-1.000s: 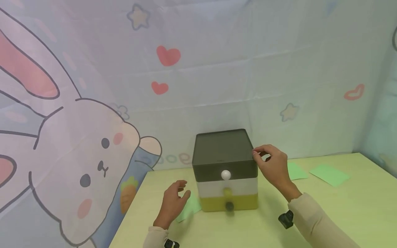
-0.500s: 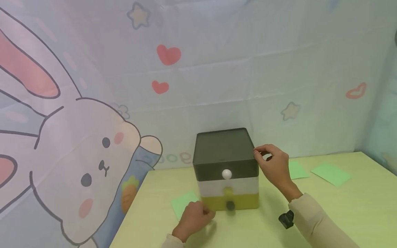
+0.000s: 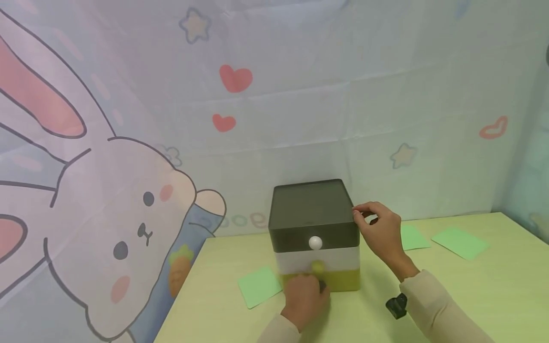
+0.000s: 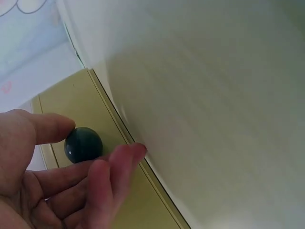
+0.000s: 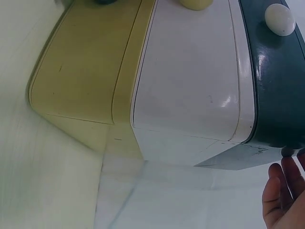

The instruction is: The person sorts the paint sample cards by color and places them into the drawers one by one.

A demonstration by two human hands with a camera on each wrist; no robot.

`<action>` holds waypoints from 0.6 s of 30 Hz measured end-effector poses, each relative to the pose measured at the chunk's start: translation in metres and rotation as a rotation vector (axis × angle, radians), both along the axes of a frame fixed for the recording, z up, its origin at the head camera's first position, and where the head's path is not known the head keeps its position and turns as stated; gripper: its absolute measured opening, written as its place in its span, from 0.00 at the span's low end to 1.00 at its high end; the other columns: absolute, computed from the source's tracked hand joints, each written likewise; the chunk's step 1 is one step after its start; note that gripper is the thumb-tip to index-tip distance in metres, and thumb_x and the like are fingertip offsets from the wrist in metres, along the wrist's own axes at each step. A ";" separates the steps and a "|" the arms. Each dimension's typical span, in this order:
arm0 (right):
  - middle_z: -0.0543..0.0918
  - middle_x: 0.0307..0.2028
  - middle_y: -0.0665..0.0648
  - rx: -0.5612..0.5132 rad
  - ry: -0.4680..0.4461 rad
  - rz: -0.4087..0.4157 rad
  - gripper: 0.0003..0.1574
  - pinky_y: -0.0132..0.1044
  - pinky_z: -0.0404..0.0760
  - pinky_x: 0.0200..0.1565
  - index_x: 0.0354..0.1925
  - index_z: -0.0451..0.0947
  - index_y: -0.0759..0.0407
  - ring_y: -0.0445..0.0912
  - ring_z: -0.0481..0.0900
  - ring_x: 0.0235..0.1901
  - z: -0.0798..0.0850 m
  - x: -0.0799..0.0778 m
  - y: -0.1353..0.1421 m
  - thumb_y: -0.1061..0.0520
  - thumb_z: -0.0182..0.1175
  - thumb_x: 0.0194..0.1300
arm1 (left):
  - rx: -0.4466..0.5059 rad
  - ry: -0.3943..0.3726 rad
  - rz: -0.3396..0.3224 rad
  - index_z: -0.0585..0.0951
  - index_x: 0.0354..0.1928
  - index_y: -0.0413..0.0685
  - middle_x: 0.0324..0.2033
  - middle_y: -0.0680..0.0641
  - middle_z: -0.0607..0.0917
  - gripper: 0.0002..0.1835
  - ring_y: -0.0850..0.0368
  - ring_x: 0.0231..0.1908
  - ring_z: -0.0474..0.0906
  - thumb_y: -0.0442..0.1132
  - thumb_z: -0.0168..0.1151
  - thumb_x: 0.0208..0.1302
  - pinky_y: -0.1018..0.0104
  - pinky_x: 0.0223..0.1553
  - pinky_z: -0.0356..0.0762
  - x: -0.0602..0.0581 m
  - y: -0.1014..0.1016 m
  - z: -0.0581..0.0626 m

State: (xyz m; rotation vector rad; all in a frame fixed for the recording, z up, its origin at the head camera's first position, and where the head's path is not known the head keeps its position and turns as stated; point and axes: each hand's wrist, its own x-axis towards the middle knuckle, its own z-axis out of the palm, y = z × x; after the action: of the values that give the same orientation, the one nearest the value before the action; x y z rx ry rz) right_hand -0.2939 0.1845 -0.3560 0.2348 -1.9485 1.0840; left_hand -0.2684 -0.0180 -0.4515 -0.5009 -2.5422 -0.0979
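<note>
A three-tier drawer box stands on the table, its drawers all closed. The top tier is dark with a white knob, the middle white with a yellow knob, the bottom yellow with a dark green knob. My left hand is at the bottom drawer, thumb and finger pinching its round green knob from two sides. The remaining fingers lie near the drawer front. My right hand rests its fingertips against the upper right edge of the dark top tier, thumb close to the index finger.
One green paper sheet lies left of the box; two more, including a right-hand sheet, lie to its right. A cloth backdrop with a rabbit print hangs right behind the table.
My left hand has moved rightward from beside the box to its front, and its fingers have come round the bottom knob. The right hand keeps its place at the upper edge.
</note>
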 end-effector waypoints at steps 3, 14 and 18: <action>0.89 0.35 0.58 -0.008 -0.002 0.001 0.06 0.17 0.72 0.31 0.36 0.88 0.59 0.20 0.72 0.32 0.000 -0.002 0.000 0.63 0.64 0.64 | 0.003 -0.039 0.024 0.69 0.08 0.50 0.10 0.51 0.76 0.28 0.55 0.13 0.73 0.57 0.69 0.55 0.66 0.10 0.58 -0.002 0.002 0.003; 0.89 0.35 0.57 -0.011 -0.020 0.021 0.06 0.17 0.73 0.31 0.37 0.88 0.59 0.20 0.73 0.31 -0.004 -0.008 0.002 0.62 0.64 0.64 | 0.028 -0.128 0.072 0.72 0.10 0.49 0.14 0.49 0.78 0.27 0.55 0.16 0.75 0.57 0.69 0.56 0.66 0.12 0.64 -0.003 0.004 0.008; 0.89 0.34 0.58 -0.010 -0.011 0.022 0.06 0.16 0.72 0.31 0.36 0.88 0.59 0.19 0.72 0.31 -0.003 -0.010 0.004 0.62 0.64 0.64 | -0.006 -0.230 0.077 0.70 0.09 0.50 0.13 0.49 0.77 0.30 0.56 0.16 0.75 0.61 0.65 0.58 0.66 0.13 0.66 0.004 0.002 0.012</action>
State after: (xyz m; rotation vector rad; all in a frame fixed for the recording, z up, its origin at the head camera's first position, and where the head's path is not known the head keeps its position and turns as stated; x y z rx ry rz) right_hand -0.3034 0.1882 -0.3590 0.2462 -1.9537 1.1118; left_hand -0.2643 -0.0160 -0.4394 -0.4142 -2.7833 -0.1266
